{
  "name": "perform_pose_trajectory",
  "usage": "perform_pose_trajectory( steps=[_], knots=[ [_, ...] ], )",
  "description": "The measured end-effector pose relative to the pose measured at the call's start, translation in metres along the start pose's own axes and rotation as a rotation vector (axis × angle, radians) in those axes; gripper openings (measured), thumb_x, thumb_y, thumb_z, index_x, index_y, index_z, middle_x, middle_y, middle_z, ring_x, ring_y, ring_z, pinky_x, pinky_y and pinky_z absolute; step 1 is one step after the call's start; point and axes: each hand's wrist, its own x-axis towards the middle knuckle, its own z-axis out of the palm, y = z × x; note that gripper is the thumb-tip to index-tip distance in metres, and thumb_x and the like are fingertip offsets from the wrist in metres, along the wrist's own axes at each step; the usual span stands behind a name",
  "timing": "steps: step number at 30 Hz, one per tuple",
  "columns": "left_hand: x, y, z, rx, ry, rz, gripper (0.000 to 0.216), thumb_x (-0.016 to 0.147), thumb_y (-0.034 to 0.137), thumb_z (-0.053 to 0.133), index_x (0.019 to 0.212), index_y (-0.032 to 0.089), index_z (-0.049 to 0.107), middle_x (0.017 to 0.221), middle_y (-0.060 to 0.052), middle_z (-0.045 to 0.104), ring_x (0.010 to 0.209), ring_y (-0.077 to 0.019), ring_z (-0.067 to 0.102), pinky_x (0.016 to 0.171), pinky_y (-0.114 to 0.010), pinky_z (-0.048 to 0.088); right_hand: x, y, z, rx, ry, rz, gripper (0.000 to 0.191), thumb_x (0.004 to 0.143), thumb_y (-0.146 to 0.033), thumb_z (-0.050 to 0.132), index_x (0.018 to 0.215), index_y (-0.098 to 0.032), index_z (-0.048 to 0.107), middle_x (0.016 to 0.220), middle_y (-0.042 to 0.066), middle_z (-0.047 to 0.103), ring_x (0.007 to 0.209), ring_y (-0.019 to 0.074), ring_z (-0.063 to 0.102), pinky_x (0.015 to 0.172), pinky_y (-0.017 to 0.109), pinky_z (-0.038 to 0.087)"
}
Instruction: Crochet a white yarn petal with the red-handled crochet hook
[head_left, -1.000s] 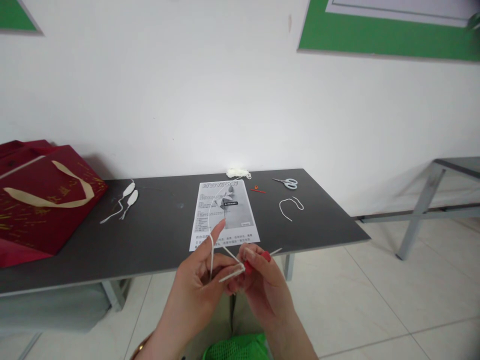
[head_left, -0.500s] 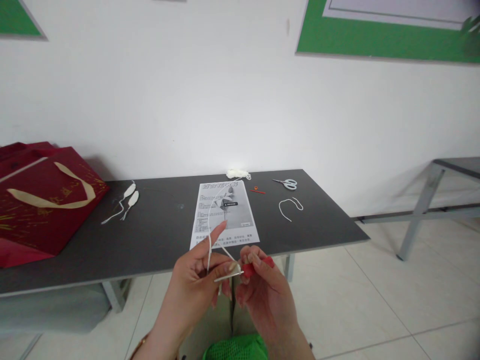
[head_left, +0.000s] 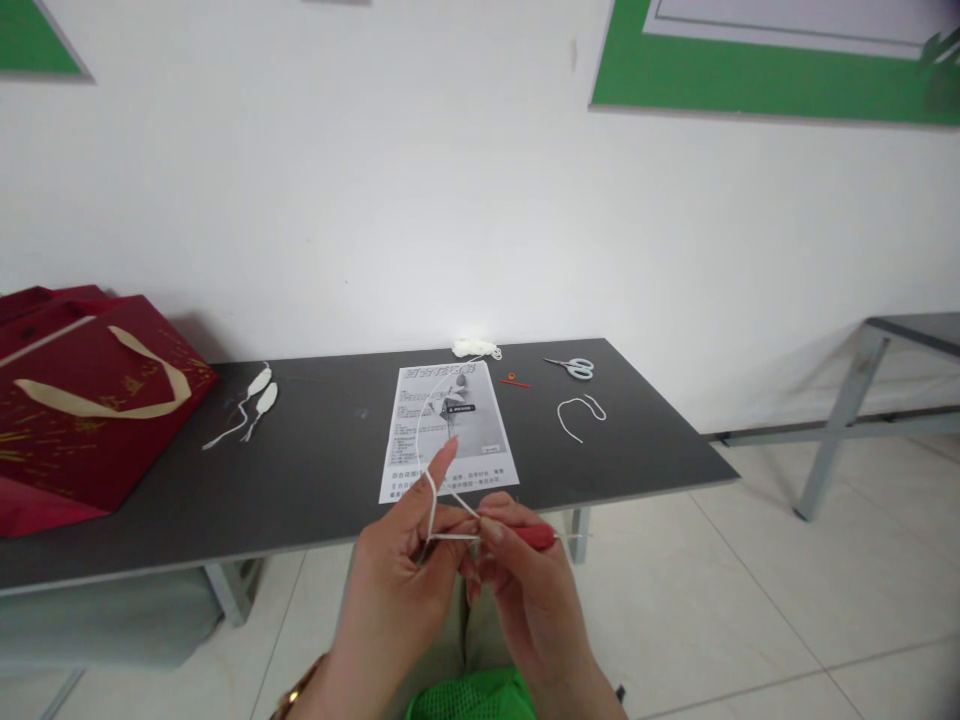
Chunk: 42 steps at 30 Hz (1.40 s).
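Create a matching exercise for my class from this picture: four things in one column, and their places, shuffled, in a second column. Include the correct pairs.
Things
1. red-handled tool
2. white skein
3. scissors
4. red bag

Places
A. on the table, right of the printed sheet
B. at the far left of the picture
C. near the table's back edge, just beyond the printed sheet
D. in the person's right hand

Pairs: 1-D, 2-C, 3-A, 4-B
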Motion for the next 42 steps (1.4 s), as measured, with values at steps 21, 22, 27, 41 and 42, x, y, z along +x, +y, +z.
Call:
perform_pose_trajectory(
  steps=[21, 22, 27, 41, 42],
  knots=[
    [0.017, -0.003, -0.013, 0.050, -0.226, -0.048, 0.049, 0.080, 0.024, 0.064, 0.128, 0.022, 0.055, 0.074, 0.003, 0.061, 0.059, -0.0143, 0.064, 0.053, -0.024, 0.053, 0.008, -0.013, -0.015, -0.076, 0.080, 0.105, 0.020, 0.054, -0.018, 0.087, 0.068, -0.014, 0.073, 0.074, 0.004, 0.072, 0.054, 0.0166, 0.068, 0.041, 0.022, 0.055],
    [0.017, -0.005, -0.013, 0.036, -0.236, -0.051, 0.049, 0.080, 0.024, 0.063, 0.128, 0.023, 0.055, 0.075, 0.003, 0.061, 0.059, -0.0144, 0.064, 0.053, -0.025, 0.053, 0.007, -0.012, -0.014, -0.080, 0.089, 0.112, 0.021, 0.055, -0.019, 0.087, 0.068, -0.014, 0.073, 0.071, 0.004, 0.073, 0.052, 0.0163, 0.068, 0.042, 0.022, 0.055],
    [0.020, -0.010, -0.013, -0.051, -0.308, -0.096, 0.052, 0.079, 0.020, 0.064, 0.130, 0.023, 0.052, 0.077, 0.003, 0.061, 0.062, -0.0158, 0.065, 0.056, -0.027, 0.054, 0.006, -0.014, -0.013, -0.100, 0.133, 0.100, 0.022, 0.054, -0.020, 0.087, 0.065, -0.013, 0.070, 0.057, 0.003, 0.071, 0.046, 0.0142, 0.065, 0.043, 0.021, 0.055],
    [0.023, -0.011, -0.039, 0.131, -0.380, -0.195, 0.049, 0.069, 0.012, 0.070, 0.118, 0.019, 0.068, 0.055, 0.000, 0.068, 0.037, -0.0122, 0.058, 0.035, -0.018, 0.041, 0.009, -0.026, -0.022, 0.043, 0.108, 0.128, 0.021, 0.050, -0.012, 0.088, 0.056, -0.015, 0.068, 0.052, -0.003, 0.066, 0.042, 0.0067, 0.061, 0.044, 0.012, 0.051],
    [0.021, -0.012, -0.041, 0.151, -0.387, -0.198, 0.053, 0.069, 0.012, 0.069, 0.121, 0.020, 0.066, 0.055, 0.001, 0.068, 0.035, -0.0116, 0.056, 0.035, -0.018, 0.040, 0.009, -0.026, -0.022, 0.046, 0.108, 0.124, 0.021, 0.050, -0.012, 0.088, 0.055, -0.015, 0.068, 0.052, -0.003, 0.066, 0.042, 0.0068, 0.061, 0.044, 0.012, 0.051]
  ],
)
